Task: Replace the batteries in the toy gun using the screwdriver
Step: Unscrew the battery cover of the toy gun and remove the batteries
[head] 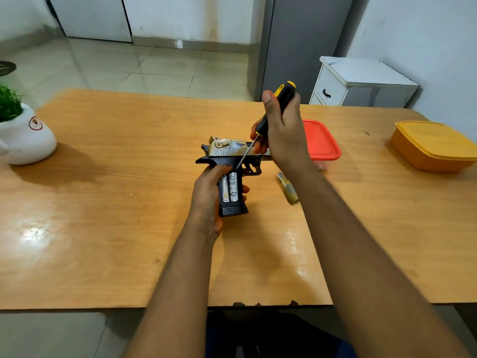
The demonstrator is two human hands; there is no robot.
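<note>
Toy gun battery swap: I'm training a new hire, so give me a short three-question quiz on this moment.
1. True or false: the battery compartment in the toy gun grip is open, with batteries showing.
2. Which hand holds the screwdriver? A) left hand B) right hand
3. What lies on the table just right of the gun?

Key: 1 true. 2 B; the right hand holds it, the left hand grips the gun. 3 the detached cover piece.
</note>
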